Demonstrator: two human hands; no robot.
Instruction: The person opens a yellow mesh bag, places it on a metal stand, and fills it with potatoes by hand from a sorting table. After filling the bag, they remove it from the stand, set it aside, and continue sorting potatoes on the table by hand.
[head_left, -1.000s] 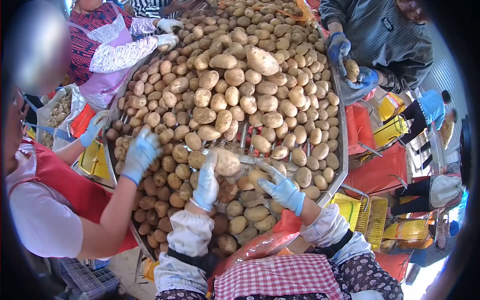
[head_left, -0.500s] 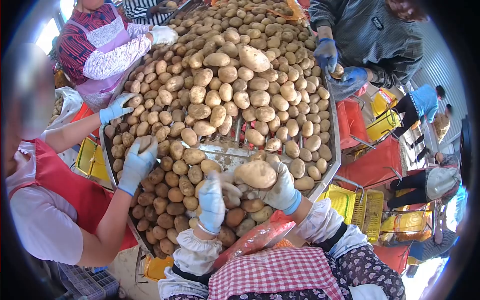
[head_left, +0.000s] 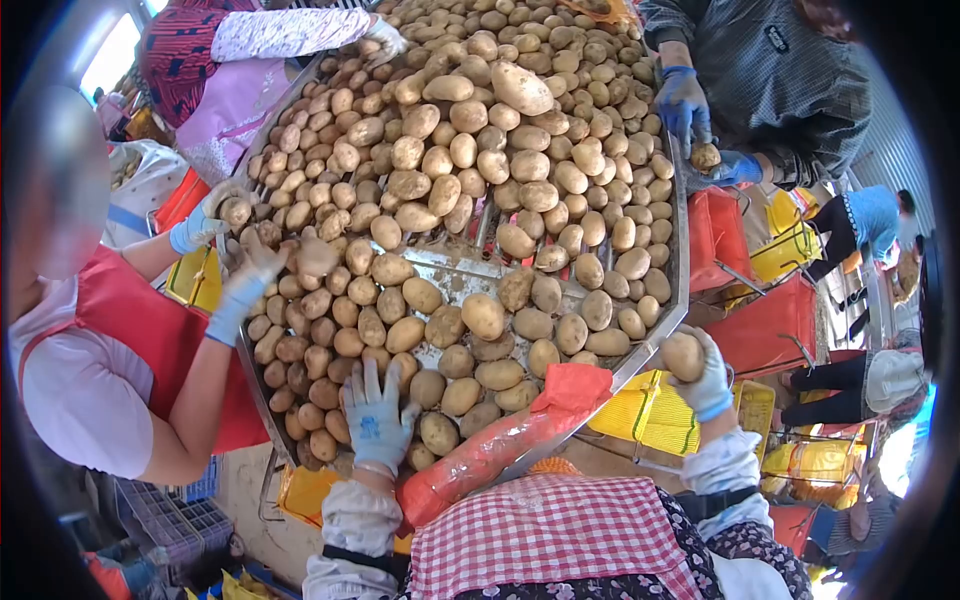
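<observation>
In a pale blue and white glove, my right hand (head_left: 712, 385) grips a large potato (head_left: 683, 357) just outside the table's right rim. My left hand (head_left: 378, 418), gloved the same way, lies spread on the potatoes at the near side, its fingers apart. Around it are several loose brown potatoes (head_left: 461, 393). A red plastic-wrapped pad (head_left: 500, 450) covers the near edge, between my two arms. The metal table (head_left: 450, 262) carries a thick heap of potatoes toward the far end.
A co-worker in a red apron (head_left: 130, 320) handles potatoes on the left; two others work farther up both sides. Yellow mesh bag (head_left: 650, 412) and red bags (head_left: 765, 325) hang on frames at the right. A grey crate (head_left: 180, 525) stands lower left.
My right hand has moved from over the table to beyond its right rim with a potato. My left hand has moved left and now lies flat. The left co-worker's hands have shifted too.
</observation>
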